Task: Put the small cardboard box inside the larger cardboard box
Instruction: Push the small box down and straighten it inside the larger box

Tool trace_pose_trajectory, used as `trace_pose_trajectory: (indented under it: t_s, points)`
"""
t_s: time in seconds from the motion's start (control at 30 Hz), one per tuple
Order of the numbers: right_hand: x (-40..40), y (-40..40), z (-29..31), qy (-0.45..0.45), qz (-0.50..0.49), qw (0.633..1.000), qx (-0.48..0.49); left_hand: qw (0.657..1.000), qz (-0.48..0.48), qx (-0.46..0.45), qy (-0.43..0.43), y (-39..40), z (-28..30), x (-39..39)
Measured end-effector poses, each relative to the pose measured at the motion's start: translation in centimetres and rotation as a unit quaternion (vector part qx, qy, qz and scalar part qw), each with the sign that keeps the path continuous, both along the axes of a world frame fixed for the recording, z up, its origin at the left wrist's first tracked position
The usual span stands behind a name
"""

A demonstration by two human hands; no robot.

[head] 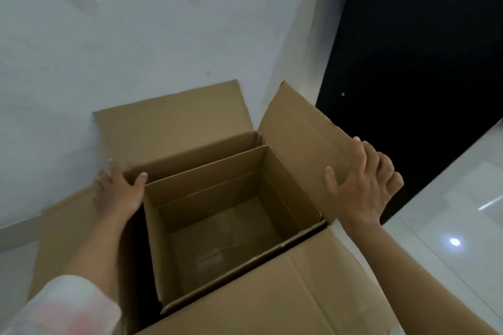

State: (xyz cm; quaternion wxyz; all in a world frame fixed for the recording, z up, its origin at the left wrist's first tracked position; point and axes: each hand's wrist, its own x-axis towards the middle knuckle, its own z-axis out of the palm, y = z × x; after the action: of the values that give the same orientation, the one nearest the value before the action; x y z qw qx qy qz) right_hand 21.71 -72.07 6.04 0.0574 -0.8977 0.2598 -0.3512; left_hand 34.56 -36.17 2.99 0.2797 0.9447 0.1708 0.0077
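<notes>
The small cardboard box point(217, 226) is open-topped and empty, and it sits inside the larger cardboard box point(272, 307), pushed toward its right side with a dark gap on the left. The larger box's four flaps are spread outward. My left hand point(117, 193) rests on the larger box's left rim at the far corner, thumb hooked over the edge. My right hand point(364, 185) hovers with fingers spread over the right flap point(302, 139), holding nothing.
A white wall point(136, 35) stands right behind the boxes. A dark doorway or panel point(422, 62) is at the right. Glossy white floor tiles point(462, 212) lie to the right of the box.
</notes>
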Motion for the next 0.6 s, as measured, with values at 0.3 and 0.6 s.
trace_pose_trajectory:
  t_s: [0.3,0.6]
  points:
    - [1.2,-1.0,-1.3,0.001,-0.027,0.999,-0.027,0.968,0.108,-0.218,-0.054,1.3,-0.8,5.8]
    - [1.1,-0.2,-1.1,0.02,-0.012,0.999,-0.024,0.947,0.116,-0.268,-0.134,0.7,0.7,2.8]
